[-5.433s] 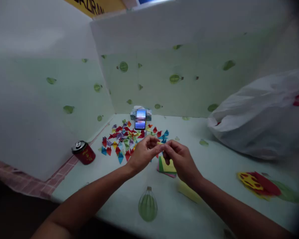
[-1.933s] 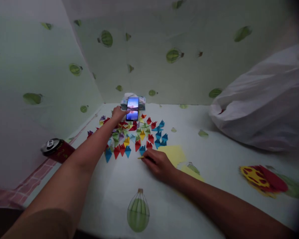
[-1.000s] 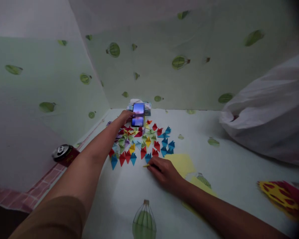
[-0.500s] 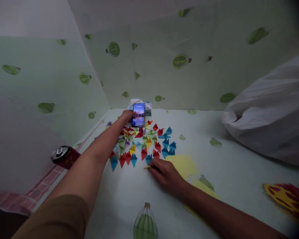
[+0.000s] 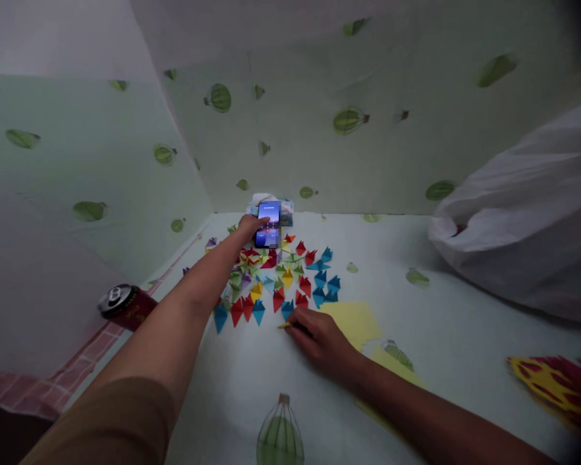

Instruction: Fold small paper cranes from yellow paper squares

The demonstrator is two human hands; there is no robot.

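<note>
My left hand (image 5: 250, 226) reaches to the propped-up phone (image 5: 268, 237), with one finger stretched out over its lit screen. The other fingers of that hand are partly hidden. My right hand (image 5: 314, 332) is closed in a pinch on a small yellow folded paper piece (image 5: 284, 326), and its tip sticks out to the left. In front of the phone lie many small folded paper shapes, among them a red one (image 5: 278, 299), a blue one (image 5: 220, 318) and a yellow one (image 5: 287, 278). Yellow paper sheets (image 5: 353, 321) lie beside and under my right forearm.
A dark red drink can (image 5: 128, 307) stands at the left, beside my left forearm. A white plastic bag (image 5: 518, 239) fills the right side. Near the right edge lies a red and yellow item (image 5: 554, 387). Patterned walls rise behind and at the left.
My left finger has moved a little to the right, further over the phone screen. My right hand keeps its pinch on the yellow paper. The view has shifted slightly.
</note>
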